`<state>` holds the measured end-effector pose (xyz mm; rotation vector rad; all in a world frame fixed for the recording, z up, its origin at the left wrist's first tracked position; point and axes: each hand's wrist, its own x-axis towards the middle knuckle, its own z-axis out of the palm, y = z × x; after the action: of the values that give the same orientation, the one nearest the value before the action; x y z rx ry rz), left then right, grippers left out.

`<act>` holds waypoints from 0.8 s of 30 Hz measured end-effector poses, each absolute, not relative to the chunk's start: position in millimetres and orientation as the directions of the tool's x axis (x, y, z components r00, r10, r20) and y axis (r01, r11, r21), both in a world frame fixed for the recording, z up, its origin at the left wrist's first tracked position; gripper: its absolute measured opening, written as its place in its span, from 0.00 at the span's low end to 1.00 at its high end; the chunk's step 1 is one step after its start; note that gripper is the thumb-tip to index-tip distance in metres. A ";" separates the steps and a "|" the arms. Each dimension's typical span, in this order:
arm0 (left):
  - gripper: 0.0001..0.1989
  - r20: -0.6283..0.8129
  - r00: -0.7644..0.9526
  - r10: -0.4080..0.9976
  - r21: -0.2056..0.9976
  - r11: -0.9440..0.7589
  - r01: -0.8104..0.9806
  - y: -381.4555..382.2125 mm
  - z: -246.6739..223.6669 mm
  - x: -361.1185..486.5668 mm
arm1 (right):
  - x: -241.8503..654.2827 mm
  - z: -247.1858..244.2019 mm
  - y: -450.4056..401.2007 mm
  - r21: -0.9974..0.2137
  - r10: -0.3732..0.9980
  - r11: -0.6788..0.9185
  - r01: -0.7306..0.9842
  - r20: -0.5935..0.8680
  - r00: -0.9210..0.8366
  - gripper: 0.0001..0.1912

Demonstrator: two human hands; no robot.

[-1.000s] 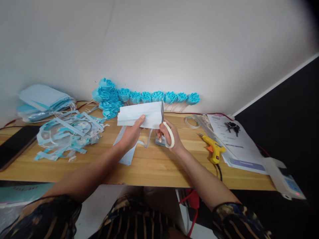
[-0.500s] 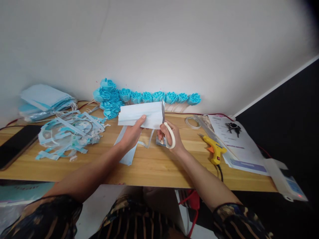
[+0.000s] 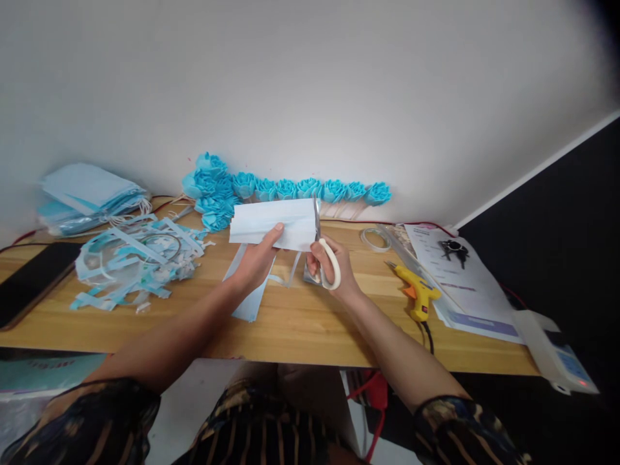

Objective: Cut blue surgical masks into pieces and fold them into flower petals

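My left hand is closed on a pale blue-white face mask, thumb on top and fingers underneath. White-handled scissors sit in my right hand, closed round the loops. Their blades lie along the mask's right edge, standing nearly upright. Below my left hand, a flat pale blue strip of mask material rests on the wooden table. A thin pale strip hangs or lies between my hands; which of the two I cannot tell.
Blue handmade flowers line the wall. At left are stacked masks, a heap of scraps and a black phone. To the right lie a yellow glue gun, clear tape, printed papers and keys.
The scissor blades appear to have closed slightly along the mask's right edge. Both hands stay in almost the same place.
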<state>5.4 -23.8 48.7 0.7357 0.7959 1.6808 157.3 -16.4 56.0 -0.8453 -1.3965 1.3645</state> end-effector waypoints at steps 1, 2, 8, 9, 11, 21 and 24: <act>0.28 0.074 -0.229 0.971 0.808 -0.192 -0.556 -23.6 48.4 5.4 | 157.1 55.5 -16.1 -0.980 0.943 0.132 -0.147 0.169 -0.286 0.26; 0.27 0.067 -0.232 0.970 0.810 -0.189 -0.555 -23.4 48.2 5.4 | 157.0 55.0 -15.7 -0.980 0.943 0.131 -0.147 0.169 -0.286 0.26; 0.26 0.049 -0.241 0.969 0.813 -0.179 -0.554 -23.4 48.4 4.9 | 156.9 52.1 -14.3 -0.981 0.945 0.139 -0.134 0.172 -0.280 0.25; 0.26 0.052 -0.240 0.969 0.813 -0.180 -0.553 -23.3 48.4 4.8 | 157.0 51.6 -14.1 -0.981 0.944 0.142 -0.133 0.175 -0.279 0.25; 0.27 0.053 -0.239 0.970 0.817 -0.180 -0.548 -23.0 48.3 4.4 | 157.1 50.9 -13.8 -0.979 0.943 0.152 -0.135 0.184 -0.276 0.24; 0.26 0.144 -0.157 0.977 0.803 -0.208 -0.558 -22.9 49.0 3.1 | 153.9 49.6 -18.4 -0.985 0.943 0.142 -0.096 0.164 -0.289 0.23; 0.28 0.191 -0.127 0.973 0.778 -0.229 -0.585 -25.2 53.3 3.4 | 152.0 48.5 -19.6 -0.988 0.945 0.136 -0.073 0.151 -0.290 0.23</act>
<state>3.4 -25.2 53.3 0.8370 0.6456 1.6497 152.0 -19.6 48.5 -0.9050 -1.4498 1.3343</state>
